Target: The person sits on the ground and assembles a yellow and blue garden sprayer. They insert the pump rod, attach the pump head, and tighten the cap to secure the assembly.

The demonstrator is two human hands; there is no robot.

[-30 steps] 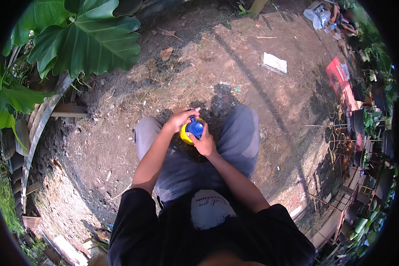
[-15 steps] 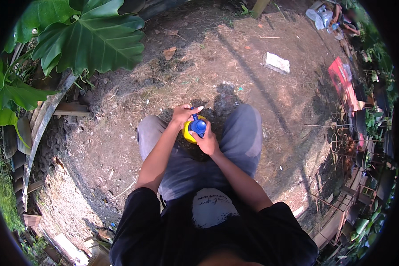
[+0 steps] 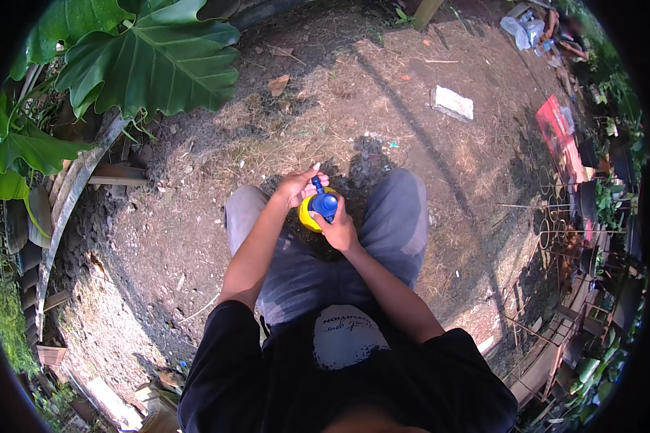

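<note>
Between my knees is a small spray bottle with a yellow body (image 3: 305,216) and a blue head (image 3: 326,205). Its blue nozzle (image 3: 318,185) points away from me. My right hand (image 3: 341,229) grips the bottle at the right side of its head, thumb across the near side. To the left of the nozzle my left hand (image 3: 295,189) is open, its thumb raised and its fingers stretched out beside and behind the nozzle. Whether those fingers touch the nozzle I cannot tell. Much of the yellow body is hidden under the head and my hands.
Bare soil with dry grass surrounds me. A white block (image 3: 452,103) lies ahead on the right. Large green leaves (image 3: 152,61) hang at the far left. A red sheet (image 3: 558,133) and thin metal rods (image 3: 549,231) stand along the right side, with plastic bags (image 3: 521,31) farther off.
My left hand's fingers have come off the nozzle and opened, the thumb swinging from pointing right to pointing up and away. My right hand keeps its grip on the spray bottle.
</note>
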